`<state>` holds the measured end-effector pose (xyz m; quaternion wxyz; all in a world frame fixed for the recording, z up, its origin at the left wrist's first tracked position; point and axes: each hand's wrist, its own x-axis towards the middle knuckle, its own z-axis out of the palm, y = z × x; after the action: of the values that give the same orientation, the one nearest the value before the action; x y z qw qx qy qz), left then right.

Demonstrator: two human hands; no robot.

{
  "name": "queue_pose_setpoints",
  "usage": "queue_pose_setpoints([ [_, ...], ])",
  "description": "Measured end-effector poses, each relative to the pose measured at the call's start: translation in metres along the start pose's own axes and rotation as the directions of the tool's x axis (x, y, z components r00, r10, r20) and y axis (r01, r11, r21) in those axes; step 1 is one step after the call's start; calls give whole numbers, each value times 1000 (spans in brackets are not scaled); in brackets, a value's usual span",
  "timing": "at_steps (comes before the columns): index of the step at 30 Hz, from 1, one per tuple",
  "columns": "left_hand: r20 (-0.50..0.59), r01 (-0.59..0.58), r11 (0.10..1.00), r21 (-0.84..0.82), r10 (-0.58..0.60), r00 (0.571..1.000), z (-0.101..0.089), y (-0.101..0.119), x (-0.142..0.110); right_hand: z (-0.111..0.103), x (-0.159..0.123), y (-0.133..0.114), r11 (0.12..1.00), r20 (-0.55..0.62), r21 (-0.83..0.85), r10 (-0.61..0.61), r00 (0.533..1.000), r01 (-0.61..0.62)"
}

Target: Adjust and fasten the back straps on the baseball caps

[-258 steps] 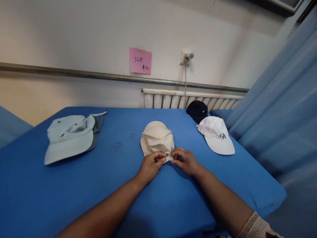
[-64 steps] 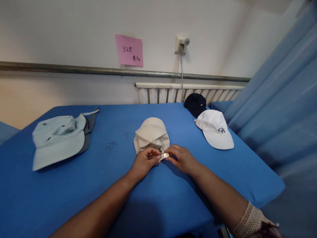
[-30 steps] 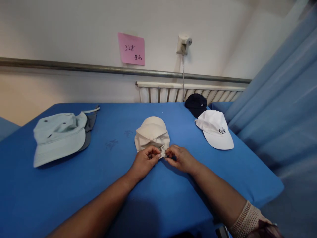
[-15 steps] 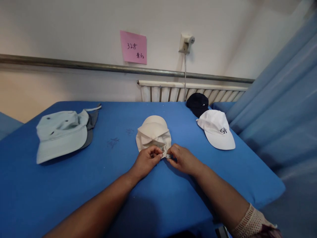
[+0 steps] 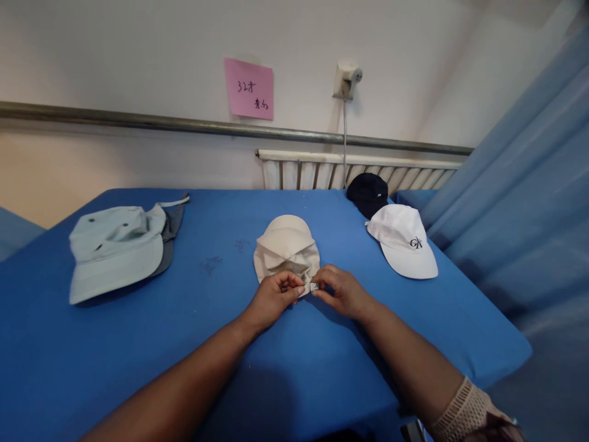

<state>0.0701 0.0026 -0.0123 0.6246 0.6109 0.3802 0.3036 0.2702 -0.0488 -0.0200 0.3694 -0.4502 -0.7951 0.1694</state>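
- Beige cap (image 5: 288, 233) – mid-table on the blue cover (image 5: 193, 362), taken as clock centre; crown partly caved in, strap side toward 6 o'clock.
- Left hand (image 5: 272, 301): at about 7, narrow pinch, thumb and fingertips closed on the beige strap (image 5: 304, 292) at the cap's edge.
- Right hand (image 5: 343, 291): at about 4, fingertips narrow, pinching the small metal buckle (image 5: 314, 286) at about 5, right beside the strap.
- Step in hand, my read: two-handed fine work at the strap and buckle, cap resting on the cover. Can't tell whether the strap is through the buckle or shut in it – fingers hide it, too small.
- Next move calls for, as judged: left pinch steady on the soft strap, buckle kept square to it, small fingertip motions, light pull only. Loose fabric could bunch or the buckle could twist.
- Light blue cap (image 5: 117, 261): at 9, overlapping a dark gray cap (image 5: 173, 222).
- White cap (image 5: 400, 230): at 3, dark lettering on front, well apart from the hands.
- Black cap (image 5: 367, 189): at about 2, just behind the white one.
- Pink note (image 5: 249, 92): on wall, between 11 and 12.
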Motion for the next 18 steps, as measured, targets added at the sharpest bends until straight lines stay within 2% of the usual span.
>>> queue_pose_setpoints([
  [5, 1, 4, 1000, -9, -4, 1000, 2, -2, 1, 2, 0, 4, 999, -16, 39, -4, 1000, 4],
  [13, -68, -55, 985, 163, 67, 995, 5, -1, -4, 2, -1, 4, 998, -34, 63, -7, 999, 9],
  [18, 18, -82, 985, 152, 80, 997, 3, 4, -4, 3, -2, 6, 997, -38, 74, -6, 999, 8],
])
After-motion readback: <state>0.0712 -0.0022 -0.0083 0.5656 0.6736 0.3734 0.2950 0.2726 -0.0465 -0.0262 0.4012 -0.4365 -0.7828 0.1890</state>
